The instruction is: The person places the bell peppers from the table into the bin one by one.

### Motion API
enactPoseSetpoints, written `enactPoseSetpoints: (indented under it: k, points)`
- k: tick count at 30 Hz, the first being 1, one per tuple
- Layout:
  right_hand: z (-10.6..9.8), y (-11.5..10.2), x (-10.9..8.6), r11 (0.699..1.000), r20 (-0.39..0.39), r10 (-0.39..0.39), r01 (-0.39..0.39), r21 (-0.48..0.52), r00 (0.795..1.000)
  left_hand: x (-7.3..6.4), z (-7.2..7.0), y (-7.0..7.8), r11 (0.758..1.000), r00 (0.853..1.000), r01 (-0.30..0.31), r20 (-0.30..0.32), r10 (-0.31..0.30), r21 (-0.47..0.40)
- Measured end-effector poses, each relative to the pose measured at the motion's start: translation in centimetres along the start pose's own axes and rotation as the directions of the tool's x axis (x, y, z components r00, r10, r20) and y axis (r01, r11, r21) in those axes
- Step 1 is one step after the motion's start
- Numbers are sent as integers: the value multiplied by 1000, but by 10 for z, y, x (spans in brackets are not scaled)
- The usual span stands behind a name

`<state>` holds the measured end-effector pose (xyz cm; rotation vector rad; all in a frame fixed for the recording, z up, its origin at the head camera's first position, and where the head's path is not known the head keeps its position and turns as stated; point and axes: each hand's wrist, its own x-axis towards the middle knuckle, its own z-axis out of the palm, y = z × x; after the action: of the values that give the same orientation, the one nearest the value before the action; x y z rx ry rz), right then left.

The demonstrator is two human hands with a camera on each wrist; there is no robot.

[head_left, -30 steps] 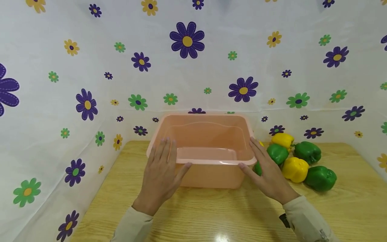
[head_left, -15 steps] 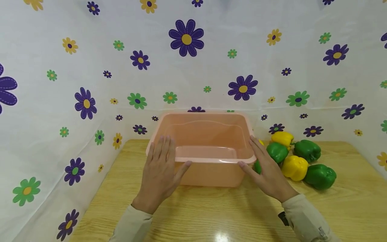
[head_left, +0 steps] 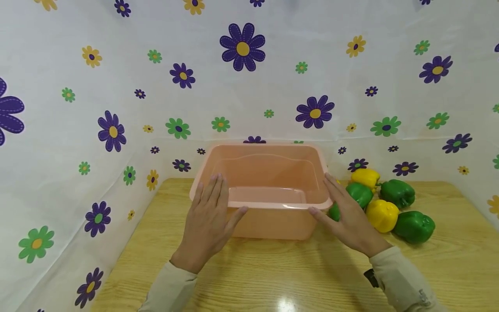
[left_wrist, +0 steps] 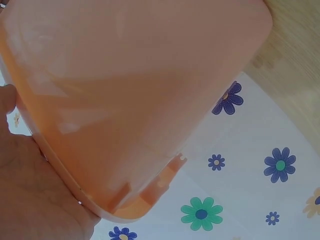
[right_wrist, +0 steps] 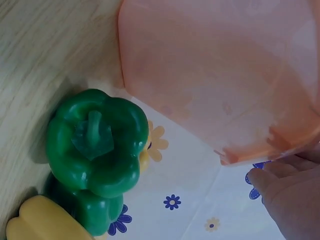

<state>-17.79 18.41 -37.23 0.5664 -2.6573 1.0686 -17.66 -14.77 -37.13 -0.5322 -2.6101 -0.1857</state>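
Note:
A peach plastic basin (head_left: pixel 273 223) stands upright on the wooden table, its inside bare in the head view. Over its front left corner lies my left hand (head_left: pixel 205 223), fingers straight and the thumb along the front rim. My right hand (head_left: pixel 352 223) touches the front right corner, fingers stretched along the side rim. In the left wrist view the palm of the left hand (left_wrist: pixel 37 185) is against the basin's rim (left_wrist: pixel 65 177). The right wrist view has the fingers of the right hand (right_wrist: pixel 295 190) at the rim, with the basin's outer wall (right_wrist: pixel 215 75) above.
Several bell peppers sit close together right of the basin, among them a yellow pepper (head_left: pixel 382 216) and a green pepper (head_left: pixel 414 227). Part of the pile is hidden behind my right hand. A flower-patterned white cloth (head_left: pixel 273 91) hangs at the back and sides of the table (head_left: pixel 249 273).

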Motion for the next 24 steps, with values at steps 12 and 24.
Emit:
enactPoseSetpoints:
  k: [12, 24]
  points:
    - [-51, 17, 1, 979, -311, -205, 191, -77, 928, 0, 0, 1, 1000, 1000, 1, -2, -1, 4]
    - [-102, 65, -26, 984, -369, -88, 23, -177, 925, 2, 3, 1, 999, 1000, -1, 7, 0, 33]
